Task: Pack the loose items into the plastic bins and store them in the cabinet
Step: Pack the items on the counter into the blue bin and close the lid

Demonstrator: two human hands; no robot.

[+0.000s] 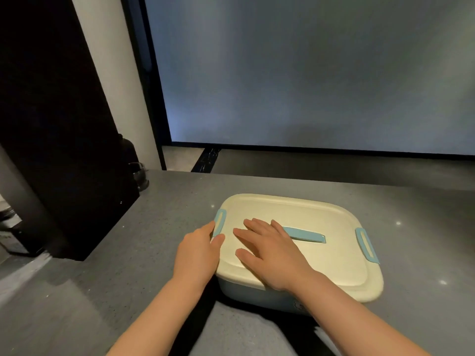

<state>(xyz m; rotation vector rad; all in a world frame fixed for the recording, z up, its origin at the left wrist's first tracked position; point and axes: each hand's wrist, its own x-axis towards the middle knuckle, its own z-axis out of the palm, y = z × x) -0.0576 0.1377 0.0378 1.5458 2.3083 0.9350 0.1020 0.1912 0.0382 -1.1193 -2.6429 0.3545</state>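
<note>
- A plastic bin (259,295) with a pale blue body stands on the grey speckled table (128,253), close to the near edge and somewhat right of the middle of what shows.
- A cream lid (321,255) covers the bin completely; its near right corner juts out past the body.
- A light blue handle (305,236) lies flat in the centre of the lid, partly hidden under the right hand.
- A light blue latch (219,222) sits on the lid's left end, and a second latch (366,245) sits on its right end.
- The left hand (198,253) is at the bin's left end, fingers nearly straight along the left latch, with the thumb resting on the lid rim just below it. Whether the fingertips hook under the latch cannot be told.
- The right hand (272,255) lies palm down on the lid, fingers spread and straight, pressing or resting flat on the left half of the lid and over the left end of the handle.
- Both forearms reach in from the near edge of the table, bare.
- At the far left corner of the table stands a tall black panel (51,124), with a dark bottle (127,150) and a small glass jar (140,176) behind it.
- Beyond the far edge of the table there is a large grey-lit screen or pane (308,73) in a dark frame.
</note>
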